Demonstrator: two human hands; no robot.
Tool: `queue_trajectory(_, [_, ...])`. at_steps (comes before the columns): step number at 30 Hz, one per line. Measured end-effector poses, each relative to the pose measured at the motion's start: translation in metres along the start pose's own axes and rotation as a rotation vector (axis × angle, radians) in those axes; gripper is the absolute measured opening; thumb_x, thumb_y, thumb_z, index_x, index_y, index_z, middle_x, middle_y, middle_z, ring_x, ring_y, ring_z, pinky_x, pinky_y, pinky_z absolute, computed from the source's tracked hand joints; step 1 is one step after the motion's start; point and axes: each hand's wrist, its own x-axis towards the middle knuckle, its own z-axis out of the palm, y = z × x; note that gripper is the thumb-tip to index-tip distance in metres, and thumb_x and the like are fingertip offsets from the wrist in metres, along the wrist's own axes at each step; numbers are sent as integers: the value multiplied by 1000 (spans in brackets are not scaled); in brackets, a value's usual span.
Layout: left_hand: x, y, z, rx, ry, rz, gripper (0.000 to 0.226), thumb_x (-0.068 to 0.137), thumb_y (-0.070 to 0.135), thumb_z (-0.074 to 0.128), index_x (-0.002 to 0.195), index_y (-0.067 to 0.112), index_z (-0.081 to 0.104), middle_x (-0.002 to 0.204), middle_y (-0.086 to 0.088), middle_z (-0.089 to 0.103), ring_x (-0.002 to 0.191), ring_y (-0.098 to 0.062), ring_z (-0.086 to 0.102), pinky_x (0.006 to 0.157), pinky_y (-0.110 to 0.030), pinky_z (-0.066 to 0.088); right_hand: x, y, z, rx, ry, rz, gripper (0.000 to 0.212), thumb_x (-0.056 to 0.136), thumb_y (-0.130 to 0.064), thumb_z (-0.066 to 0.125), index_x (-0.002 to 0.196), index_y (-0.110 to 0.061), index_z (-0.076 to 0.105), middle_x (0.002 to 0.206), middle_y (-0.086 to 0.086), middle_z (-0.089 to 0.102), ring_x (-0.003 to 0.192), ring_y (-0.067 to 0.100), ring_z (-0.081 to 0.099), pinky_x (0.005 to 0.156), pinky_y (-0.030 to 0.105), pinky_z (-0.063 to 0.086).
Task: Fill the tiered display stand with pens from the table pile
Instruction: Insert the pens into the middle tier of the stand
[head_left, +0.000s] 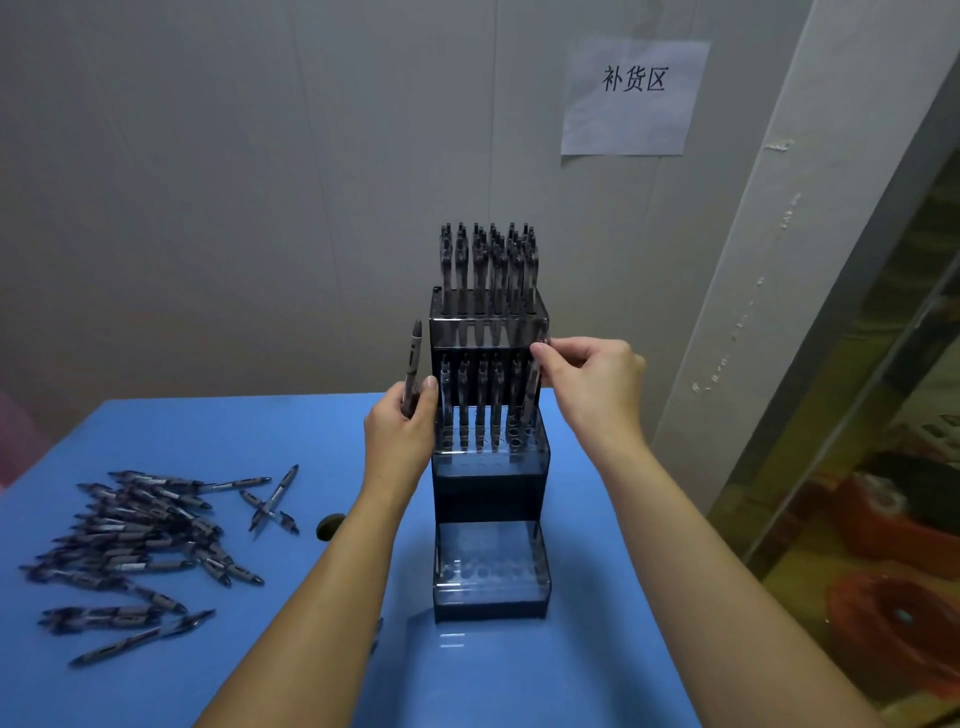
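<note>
The right hand (587, 384) pinches the top of a pen (533, 387) and is putting it into the right end of the middle row of the display stand (491, 467). The pen leans a little. If it misses its hole, it could slip down or knock the pens beside it. The left hand (400, 431) is curled around a spare pen (412, 371), just beside the stand; a bump could push the stand.

The stand is dark see-through plastic with three steps, near the far right corner of the blue worktop (597, 675). The top step looks full, the bottom step empty. The pile of pens (140, 540) lies near the left edge.
</note>
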Motion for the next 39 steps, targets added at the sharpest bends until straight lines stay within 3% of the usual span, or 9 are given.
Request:
queue_trajectory(4, [-1, -1, -2, 2, 1, 4, 47, 103, 43, 56, 66, 20, 38, 56, 7, 37, 52, -14, 33, 54, -38, 34, 0, 4, 6, -79, 16, -49, 19, 92, -25, 76, 104, -12, 81, 86, -2, 79, 80, 7, 72, 77, 9, 50])
queue_trajectory(13, [-1, -3, -6, 8, -10, -3, 47, 103, 44, 56, 68, 18, 39, 57, 6, 36, 53, -14, 32, 55, -36, 32, 0, 7, 20, -99, 14, -66, 20, 94, -23, 74, 106, -9, 80, 86, -2, 77, 72, -2, 62, 62, -6, 37])
queue_trajectory(15, [-1, -3, -7, 8, -12, -5, 46, 103, 44, 56, 69, 18, 39, 58, 6, 36, 54, -14, 32, 55, -36, 32, 1, 5, 22, -129, 8, -94, 20, 94, -23, 73, 106, -8, 80, 89, 2, 78, 75, 5, 65, 66, -5, 38])
queue_trajectory(20, [-2, -2, -9, 5, -15, -11, 47, 103, 45, 56, 67, 20, 38, 58, 6, 36, 54, -15, 33, 55, -37, 33, 1, 9, 28, -227, 0, -163, 22, 96, -22, 71, 105, -4, 80, 88, 9, 78, 82, 20, 72, 84, 25, 55])
queue_trajectory(26, [-2, -2, -11, 20, -16, -11, 46, 102, 46, 56, 69, 18, 39, 60, 2, 38, 57, -17, 35, 55, -38, 34, 3, 14, 36, -314, -62, 13, 33, 98, -27, 67, 78, -3, 77, 69, 9, 72, 65, 18, 64, 71, 24, 48])
queue_trajectory(30, [-4, -5, -12, 6, -23, -27, 46, 102, 45, 56, 69, 18, 40, 60, 2, 38, 57, -18, 36, 55, -38, 34, 5, 18, 45, -414, -115, 42, 35, 98, -27, 67, 76, 0, 74, 71, 11, 71, 70, 25, 68, 71, 33, 57])
queue_trajectory(34, [-5, -5, -14, 3, -25, -26, 47, 102, 46, 56, 68, 18, 38, 59, 2, 38, 57, -18, 35, 54, -38, 34, 1, 25, 48, -508, -175, 58, 35, 97, -26, 66, 71, -1, 69, 67, 9, 65, 66, 27, 65, 67, 34, 57])
queue_trajectory(39, [-8, -3, -16, 1, -45, -29, 46, 102, 44, 56, 69, 19, 39, 59, 3, 38, 55, -16, 34, 52, -37, 35, -3, 21, 38, -677, -225, 60, 43, 97, -25, 67, 61, -7, 50, 61, 6, 52, 58, 25, 53, 56, 29, 40])
